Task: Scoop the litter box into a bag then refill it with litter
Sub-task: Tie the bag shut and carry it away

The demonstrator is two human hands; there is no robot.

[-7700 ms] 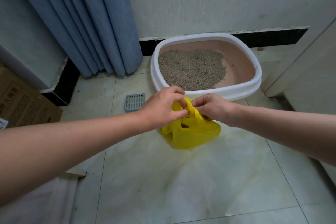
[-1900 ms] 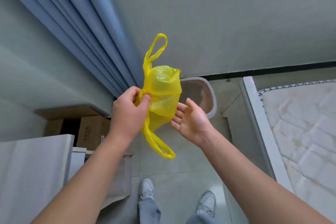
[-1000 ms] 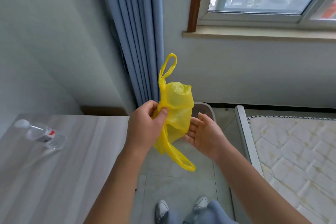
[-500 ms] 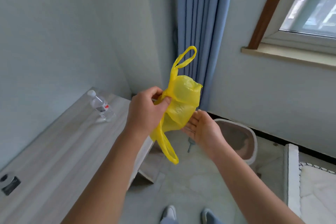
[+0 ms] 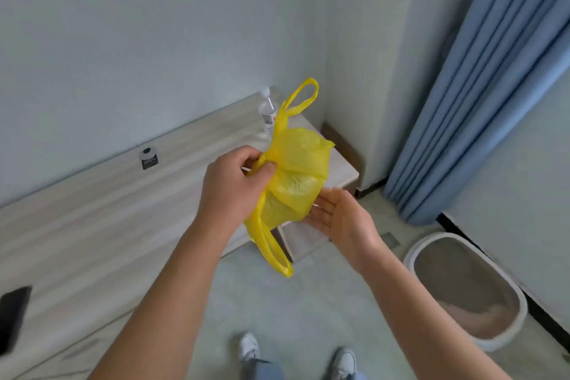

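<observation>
Left hand [image 5: 229,191] fingers clench knotted yellow bag [image 5: 296,176], long axis upright, one handle loop up, one down. Right hand [image 5: 342,219] fingers released, palm beside it.

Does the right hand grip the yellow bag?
No, the right hand lies open, palm up, beside the yellow bag; the left hand pinches it at its knot.

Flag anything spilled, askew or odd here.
No spill shows on the floor. The bag is knotted, gripped at the knot by the left hand, with the open right hand by its lower side. Only oddity: litter in the box sits toward one end, leaving bare pink bottom at the other.
</observation>
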